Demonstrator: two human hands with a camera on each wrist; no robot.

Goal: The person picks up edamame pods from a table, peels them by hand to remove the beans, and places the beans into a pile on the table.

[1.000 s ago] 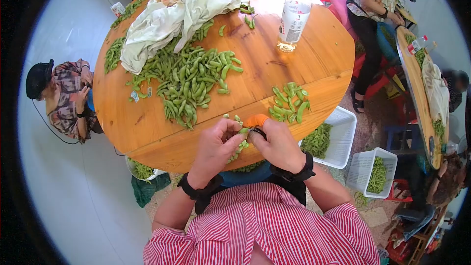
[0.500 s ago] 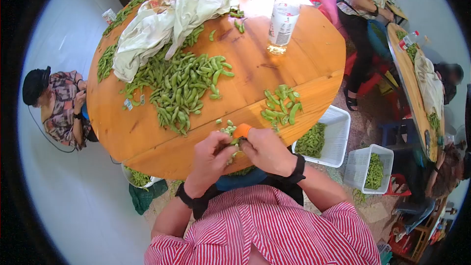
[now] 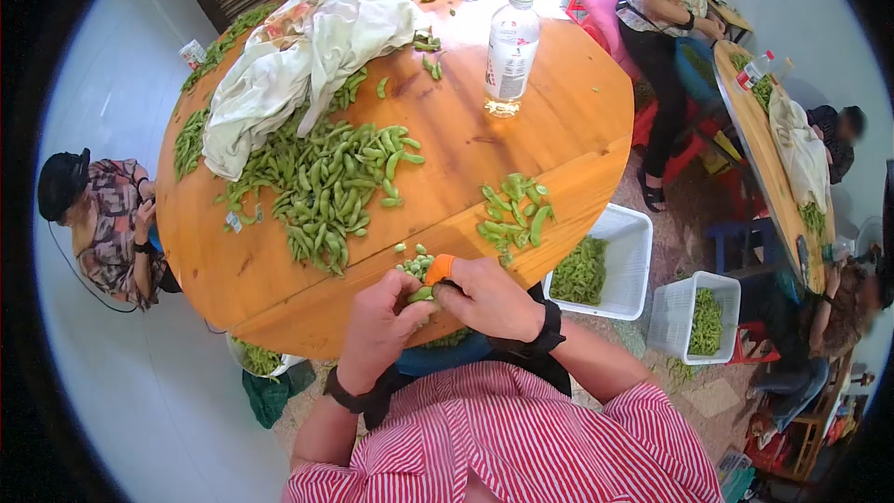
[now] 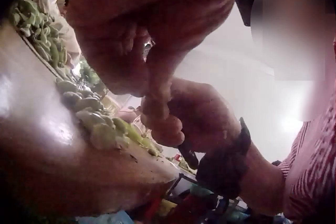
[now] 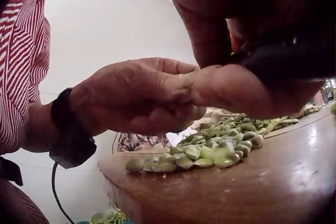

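Both hands meet over the near edge of the round wooden table (image 3: 279, 307). In the head view the left hand (image 3: 372, 328) pinches a green soybean pod (image 3: 422, 294) between thumb and fingers. The right hand (image 3: 495, 300) grips the same pod from the other side. An orange finger cover (image 3: 440, 268) is on one of its fingers, and a black band shows at its thumb. Just beyond the fingertips lies a heap of shelled beans (image 3: 415, 262), also seen as pale green beans (image 5: 212, 154) under the hands in the right wrist view.
A large pile of pods (image 3: 340, 188) spreads beside a white cloth (image 3: 270, 74). A smaller pod cluster (image 3: 515, 214) lies to the right, with a plastic bottle (image 3: 511, 56) behind it. White baskets (image 3: 629, 256) of pods stand on the floor. Other people sit around.
The head view has turned, so table, pods and bottle sit farther left and lower. Both hands stay together at the table edge, their fingers working at a pod.
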